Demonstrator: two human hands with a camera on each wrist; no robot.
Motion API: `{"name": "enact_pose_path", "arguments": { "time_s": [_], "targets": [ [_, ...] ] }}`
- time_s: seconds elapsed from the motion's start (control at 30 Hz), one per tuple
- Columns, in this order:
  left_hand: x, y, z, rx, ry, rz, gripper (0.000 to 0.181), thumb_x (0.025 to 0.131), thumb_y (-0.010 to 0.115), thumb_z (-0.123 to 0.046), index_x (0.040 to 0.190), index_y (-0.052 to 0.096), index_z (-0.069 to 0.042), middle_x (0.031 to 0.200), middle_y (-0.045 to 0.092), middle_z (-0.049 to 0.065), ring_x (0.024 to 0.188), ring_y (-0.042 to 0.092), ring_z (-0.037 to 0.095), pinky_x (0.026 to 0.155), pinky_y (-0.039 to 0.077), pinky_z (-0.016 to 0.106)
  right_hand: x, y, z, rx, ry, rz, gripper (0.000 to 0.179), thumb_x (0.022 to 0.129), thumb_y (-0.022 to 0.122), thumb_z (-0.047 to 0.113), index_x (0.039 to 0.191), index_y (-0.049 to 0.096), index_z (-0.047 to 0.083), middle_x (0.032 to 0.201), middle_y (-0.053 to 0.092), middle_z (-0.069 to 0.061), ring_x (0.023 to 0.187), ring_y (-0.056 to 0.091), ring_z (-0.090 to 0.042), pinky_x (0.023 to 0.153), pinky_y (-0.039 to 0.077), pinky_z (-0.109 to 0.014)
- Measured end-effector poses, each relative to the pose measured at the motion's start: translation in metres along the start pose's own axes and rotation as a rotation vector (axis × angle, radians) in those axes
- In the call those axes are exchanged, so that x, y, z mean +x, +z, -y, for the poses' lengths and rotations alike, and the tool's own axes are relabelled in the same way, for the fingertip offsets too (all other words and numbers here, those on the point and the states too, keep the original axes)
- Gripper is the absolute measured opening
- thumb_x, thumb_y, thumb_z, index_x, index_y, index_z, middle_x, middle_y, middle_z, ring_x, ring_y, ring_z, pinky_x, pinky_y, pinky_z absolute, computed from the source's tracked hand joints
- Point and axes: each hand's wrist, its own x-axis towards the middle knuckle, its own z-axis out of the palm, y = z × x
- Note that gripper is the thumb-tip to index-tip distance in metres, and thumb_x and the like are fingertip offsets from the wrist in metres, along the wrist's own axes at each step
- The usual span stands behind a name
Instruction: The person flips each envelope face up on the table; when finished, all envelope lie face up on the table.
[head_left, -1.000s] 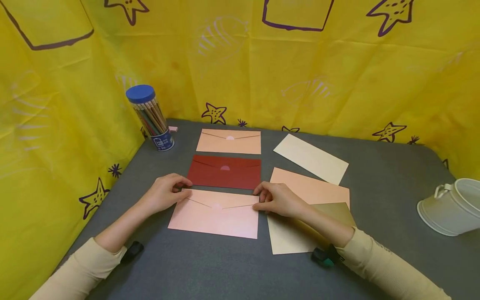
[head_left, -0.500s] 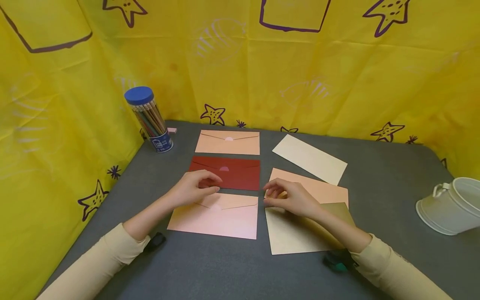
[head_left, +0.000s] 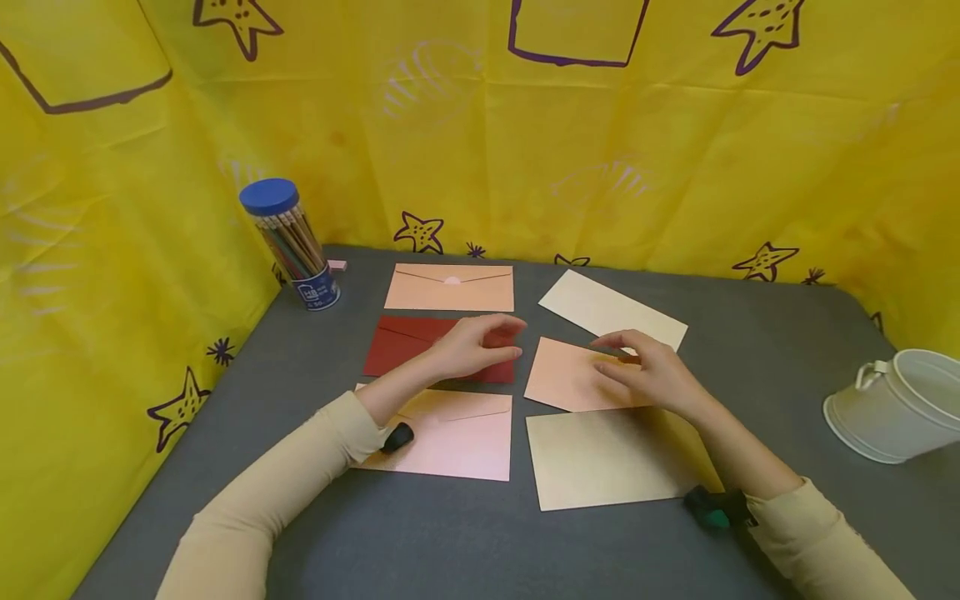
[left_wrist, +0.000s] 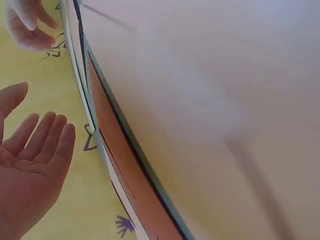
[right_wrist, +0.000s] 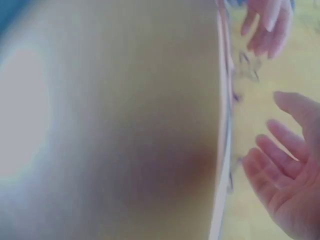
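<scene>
My left hand hovers over the red envelope with its fingers relaxed and nothing in them; its palm also shows in the left wrist view. Below that forearm lies a pale pink envelope, flap side up. A peach envelope with a light round seal is at the back of this column. On the right, my right hand is above a plain peach envelope, fingers loosely bent and holding nothing. Nearer me is a gold-beige envelope, and a cream envelope lies slanted behind.
A blue-lidded tub of pencils stands at the back left, with a small pink block beside it. A white bucket stands at the right of the grey table. Yellow patterned cloth hangs behind.
Both hands have let go of the pale pink envelope. The left hand has moved right and forward over the red envelope; the right hand has moved right and forward over the plain peach one.
</scene>
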Motion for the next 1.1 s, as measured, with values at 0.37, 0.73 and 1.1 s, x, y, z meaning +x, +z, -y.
{"name": "enact_pose_path", "arguments": {
  "time_s": [0.37, 0.73, 1.1],
  "targets": [
    [0.067, 0.017, -0.005, 0.027, -0.141, 0.048, 0.068, 0.096, 0.061, -0.033, 0.151, 0.032, -0.005, 0.151, 0.041, 0.013, 0.138, 0.039, 0.025, 0.11, 0.035, 0.04, 0.001, -0.041, -0.047, -0.238, 0.092, 0.072, 0.063, 0.092, 0.067, 0.032, 0.14, 0.045, -0.003, 0.147, 0.036, -0.028, 0.137, 0.027, -0.048, 0.107, 0.022, -0.066],
    [0.098, 0.029, 0.008, 0.111, -0.221, 0.039, 0.076, 0.096, 0.06, -0.032, 0.152, 0.023, 0.003, 0.154, 0.031, 0.018, 0.141, 0.033, 0.029, 0.113, 0.028, 0.037, 0.001, -0.061, -0.078, -0.216, 0.206, 0.25, 0.098, 0.089, 0.068, 0.044, 0.152, 0.013, -0.007, 0.157, 0.003, -0.031, 0.145, -0.002, -0.046, 0.108, 0.008, -0.069],
    [0.099, 0.031, 0.005, 0.062, -0.23, 0.051, 0.075, 0.095, 0.061, -0.031, 0.152, 0.024, 0.0, 0.152, 0.037, 0.016, 0.137, 0.038, 0.027, 0.111, 0.031, 0.037, -0.003, -0.064, -0.086, -0.226, 0.222, 0.269, 0.1, 0.09, 0.066, 0.047, 0.155, 0.009, -0.002, 0.159, -0.001, -0.028, 0.145, -0.001, -0.045, 0.108, 0.01, -0.069]
  ]
}}
